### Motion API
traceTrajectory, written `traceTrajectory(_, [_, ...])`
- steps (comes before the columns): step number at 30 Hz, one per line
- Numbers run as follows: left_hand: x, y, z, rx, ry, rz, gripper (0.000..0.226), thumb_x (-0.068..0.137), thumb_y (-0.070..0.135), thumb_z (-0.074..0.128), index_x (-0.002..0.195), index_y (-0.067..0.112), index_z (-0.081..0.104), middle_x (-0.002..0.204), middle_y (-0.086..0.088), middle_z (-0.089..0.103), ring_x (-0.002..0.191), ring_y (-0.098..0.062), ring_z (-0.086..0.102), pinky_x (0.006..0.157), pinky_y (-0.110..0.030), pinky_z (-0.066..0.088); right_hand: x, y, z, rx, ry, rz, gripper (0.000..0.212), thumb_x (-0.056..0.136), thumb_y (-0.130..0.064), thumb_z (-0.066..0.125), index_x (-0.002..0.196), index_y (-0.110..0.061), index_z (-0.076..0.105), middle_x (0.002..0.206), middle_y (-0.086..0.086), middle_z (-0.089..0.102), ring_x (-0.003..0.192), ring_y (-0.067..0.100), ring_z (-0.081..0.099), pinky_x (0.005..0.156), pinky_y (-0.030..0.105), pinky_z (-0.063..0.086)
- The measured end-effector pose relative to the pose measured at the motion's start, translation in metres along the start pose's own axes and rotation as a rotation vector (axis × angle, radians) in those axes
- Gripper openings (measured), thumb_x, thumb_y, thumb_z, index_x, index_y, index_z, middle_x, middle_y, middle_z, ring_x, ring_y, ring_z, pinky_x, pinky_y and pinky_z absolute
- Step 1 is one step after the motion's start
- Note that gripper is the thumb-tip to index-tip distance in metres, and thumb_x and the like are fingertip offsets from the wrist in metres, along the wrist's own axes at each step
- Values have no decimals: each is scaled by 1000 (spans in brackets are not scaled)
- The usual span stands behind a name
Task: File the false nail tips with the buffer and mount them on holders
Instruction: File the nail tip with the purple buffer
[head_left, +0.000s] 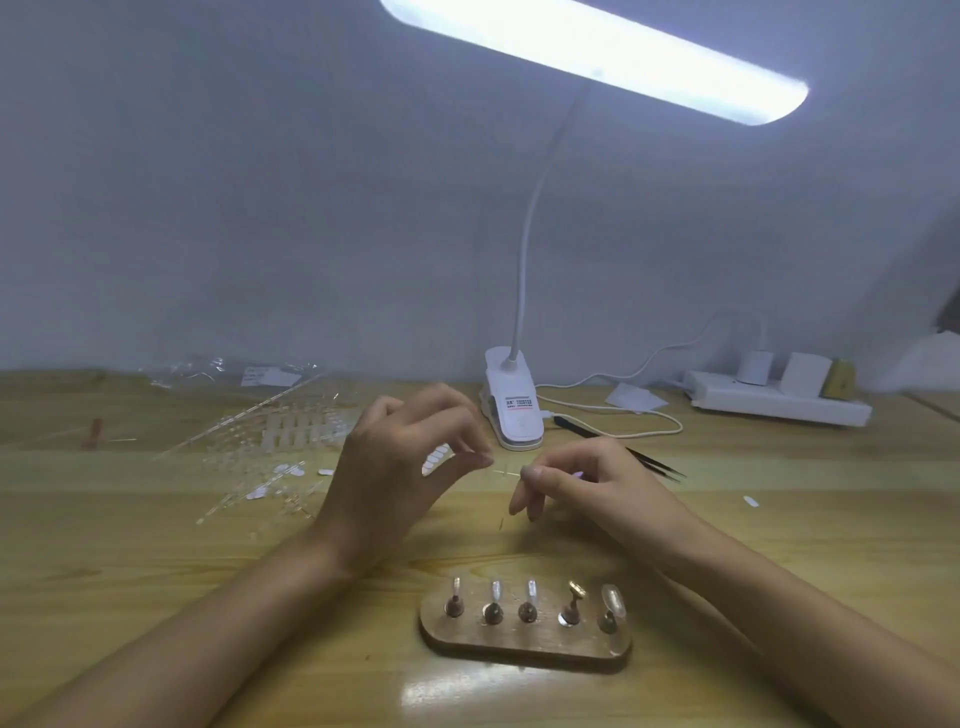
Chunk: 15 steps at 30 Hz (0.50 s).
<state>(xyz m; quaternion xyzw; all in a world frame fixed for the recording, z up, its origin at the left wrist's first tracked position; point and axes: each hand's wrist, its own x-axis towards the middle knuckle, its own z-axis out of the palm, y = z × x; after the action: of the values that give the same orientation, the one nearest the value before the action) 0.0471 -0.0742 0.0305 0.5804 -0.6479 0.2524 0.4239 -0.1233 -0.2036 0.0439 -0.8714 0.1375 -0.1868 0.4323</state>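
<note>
Here, in the head view, a wooden base on the counter carries five holders. Four bear nail tips; the fourth from the left shows a bare gold top. Behind it, the left hand and right hand each narrow their grip to a pinch on a clear sliver, too small to identify. More tips lie in clear packaging at left.

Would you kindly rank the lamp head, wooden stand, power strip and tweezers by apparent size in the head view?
1. Lamp head.
2. Wooden stand and power strip: about alike, and the strip is farther off, so unranked.
3. Tweezers, smallest.
</note>
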Motion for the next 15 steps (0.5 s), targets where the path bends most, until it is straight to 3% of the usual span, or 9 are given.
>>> traceTrajectory(3, [0, -3, 0, 245, 17, 195, 16, 85, 30, 70, 72, 22, 68, 90, 10, 67, 79, -13, 64, 72, -37, 40, 0, 2, 1, 195, -51, 103, 33, 101, -16, 54, 76, -11, 76, 64, -4, 66, 55, 2, 54, 52, 14, 38])
traceTrajectory(6, [-1, -1, 0, 243, -19, 128, 14, 84, 34, 69, 73, 26, 68, 92, 13, 65, 85, -13, 63, 75, -38, 38, 0, 7, 1, 227, -96, 151, 31, 100, -19, 55, 80, -10, 77, 72, 0, 70, 55, 13, 64, 47, 16, 43])
traceTrajectory(8, [-2, 3, 0, 29, -93, -66, 12, 83, 29, 75, 76, 27, 66, 93, 16, 61, 90, -9, 60, 76, -32, 41, 0, 12, 1, 100, -37, 73, 23, 98, -20, 60, 88, -12, 78, 79, 0, 74, 61, 18, 70, 52, 21, 51])
traceTrajectory(11, [1, 6, 1, -390, -155, -488, 17, 79, 22, 80, 70, 28, 66, 88, 13, 60, 78, -3, 53, 69, -13, 37, 1, 21, 0, -236, 128, -177, 11, 92, -20, 69, 95, -17, 80, 85, -6, 72, 73, 11, 68, 65, 18, 50])
traceTrajectory(13, [4, 8, 2, -578, -208, -771, 17, 79, 27, 78, 66, 27, 66, 77, 3, 57, 68, -10, 47, 63, -20, 37, 1, 25, -3, -379, 179, -277, 13, 89, -18, 72, 98, -20, 80, 90, -8, 69, 81, 8, 64, 68, 20, 48])
traceTrajectory(15, [2, 9, 2, -673, -254, -911, 17, 81, 31, 75, 66, 28, 66, 63, 8, 50, 60, -7, 42, 57, -20, 34, 0, 28, -4, -480, 212, -310, 14, 87, -22, 73, 97, -26, 81, 91, -11, 65, 86, 7, 59, 69, 27, 50])
